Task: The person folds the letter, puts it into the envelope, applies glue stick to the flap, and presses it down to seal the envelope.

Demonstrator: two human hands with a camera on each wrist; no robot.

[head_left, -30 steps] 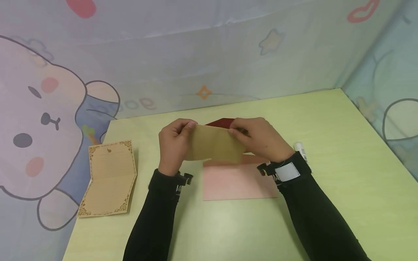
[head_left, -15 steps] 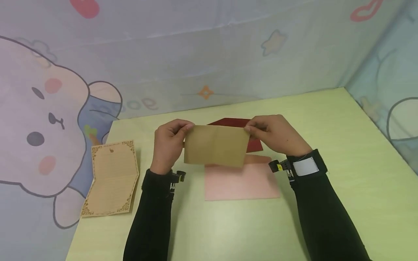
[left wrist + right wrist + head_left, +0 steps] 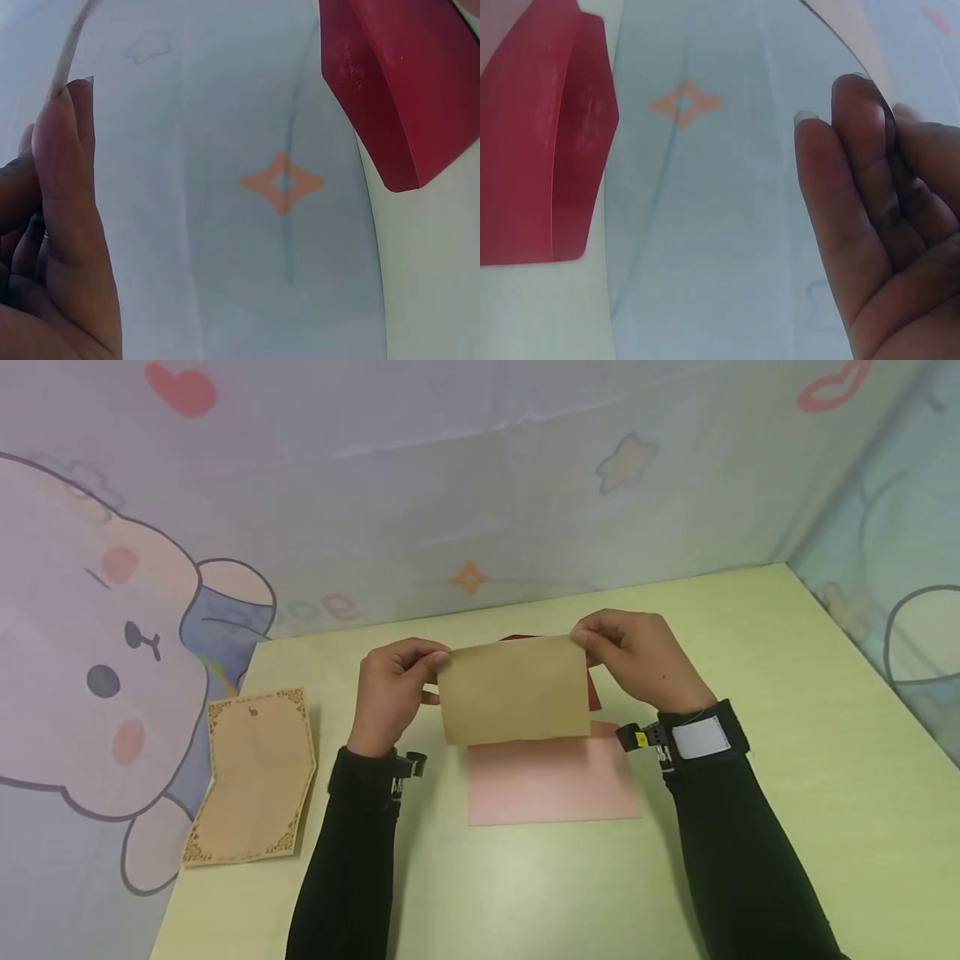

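Both my hands pinch the folded tan sheet (image 3: 514,691): left hand (image 3: 390,693) at 9 o'clock, right hand (image 3: 641,660) at 3. Folding looks complete; pink envelope (image 3: 553,781) at 6 o'clock remains unfilled.

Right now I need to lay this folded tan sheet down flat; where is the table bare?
Bare table lies right of the right hand, and in front of the pink envelope. A narrower strip separates the bordered letter paper from the left hand. The middle is crowded: envelope, red flap.
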